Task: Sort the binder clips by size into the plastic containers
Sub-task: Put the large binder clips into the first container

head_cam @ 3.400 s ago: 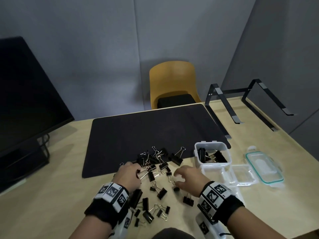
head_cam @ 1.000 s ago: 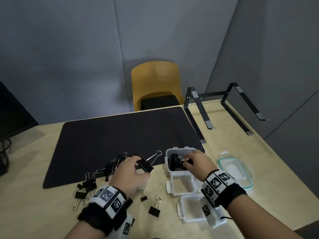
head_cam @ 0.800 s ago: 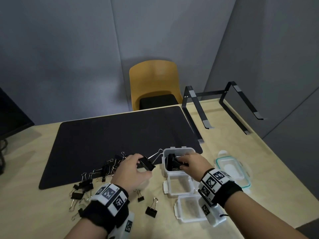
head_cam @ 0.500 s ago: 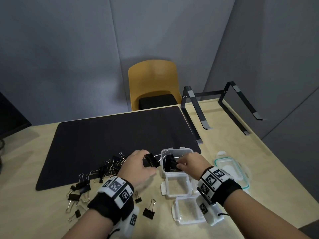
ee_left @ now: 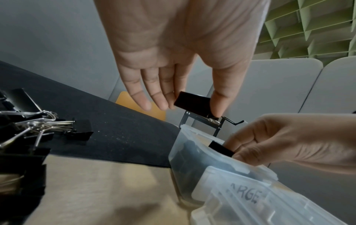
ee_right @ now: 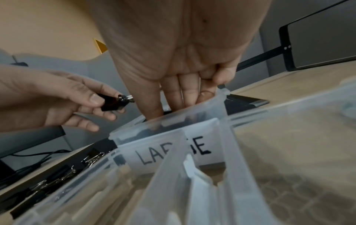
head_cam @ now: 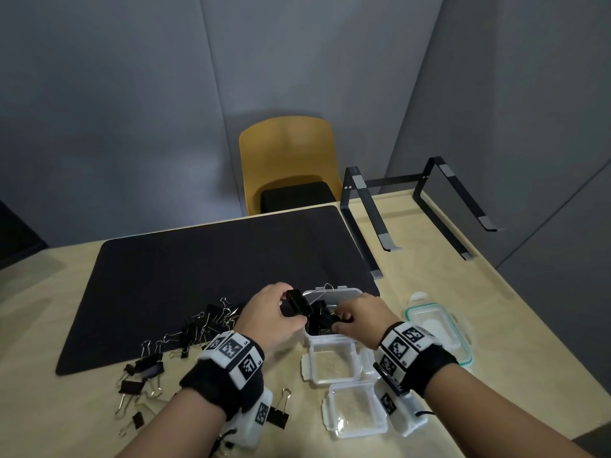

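Note:
My left hand pinches a large black binder clip between thumb and fingers, just left of the clear container marked LARGE. In the left wrist view the same clip hangs above the container's rim. My right hand reaches into that container and pinches another black clip at its rim. Several black clips lie inside. A pile of unsorted clips lies at the black mat's front edge.
Two empty clear containers stand in front of the LARGE one. A teal-rimmed lid lies to the right. Loose clips are scattered front left, one near my left wrist. A black laptop stand stands back right.
My left hand has carried its large clip rightward, from over the mat's edge to the LARGE container's rim. My right hand has stayed in that container with its clip.

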Motion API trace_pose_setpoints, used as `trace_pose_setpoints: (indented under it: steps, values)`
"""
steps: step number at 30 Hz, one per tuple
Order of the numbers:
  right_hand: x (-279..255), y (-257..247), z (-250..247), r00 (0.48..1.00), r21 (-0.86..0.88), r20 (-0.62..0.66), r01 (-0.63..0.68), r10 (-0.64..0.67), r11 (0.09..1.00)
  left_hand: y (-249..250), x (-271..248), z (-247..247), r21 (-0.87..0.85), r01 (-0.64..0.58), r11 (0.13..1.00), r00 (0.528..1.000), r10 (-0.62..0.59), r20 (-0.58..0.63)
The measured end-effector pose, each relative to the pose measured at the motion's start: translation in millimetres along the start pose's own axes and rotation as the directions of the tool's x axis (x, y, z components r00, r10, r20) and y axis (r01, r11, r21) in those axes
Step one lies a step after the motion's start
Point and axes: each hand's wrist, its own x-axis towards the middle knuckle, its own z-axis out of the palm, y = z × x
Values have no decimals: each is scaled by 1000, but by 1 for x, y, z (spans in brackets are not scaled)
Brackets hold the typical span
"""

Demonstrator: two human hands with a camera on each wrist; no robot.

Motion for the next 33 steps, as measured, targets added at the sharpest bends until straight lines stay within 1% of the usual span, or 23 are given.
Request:
trace_pose_setpoints:
  steps: [2,5,8,10,12,14,16,19,22,24,26,28,31,33]
  values:
    - [2,-2,2,1000,-50,22,-7,9,999,-1,-1,0,-2,1,1000,1000,-1,0]
    - [2,-2,-1,999,-52,42,2,0,999,-3,-2,-1,-11,4,1000,1000,-4,-15]
    - [1,3,-10,999,26,32,-11,10,1000,-7,-4,-4,-28,13,1000,999,-14,-34]
    - [-1,7,-19,999,153,14,-37,35,988,-9,-5,-7,-40,21,999,999,-23,-42]
    - [-2,10,-28,998,343,-4,-64,70,937,-11,-5,-9,-55,28,998,998,-30,-52]
    - [-3,13,-35,995,473,-23,-73,94,878,-11,-6,-10,-64,34,997,998,-38,-56]
    - [-2,14,-37,995,541,-21,-73,99,838,-11,-7,-11,-65,39,997,998,-42,-54]
    - [-2,11,-35,996,628,25,-84,88,774,-11,-8,-11,-68,36,997,998,-40,-54]
    - [-3,4,-30,991,696,89,-134,100,705,-12,-10,-11,-77,30,997,998,-34,-52]
    - [-2,3,-24,983,710,145,-182,112,681,-14,-11,-12,-78,33,996,998,-36,-47]
    - [0,4,-18,973,686,187,-226,133,692,-15,-11,-12,-73,37,997,998,-40,-45]
    - [4,6,-14,969,645,189,-243,157,725,-15,-11,-13,-65,41,997,998,-45,-48]
    - [5,7,-15,980,571,107,-201,170,796,-15,-12,-14,-71,41,997,998,-44,-40]
    - [6,7,-15,983,539,65,-177,169,823,-16,-12,-15,-71,41,997,998,-43,-37]
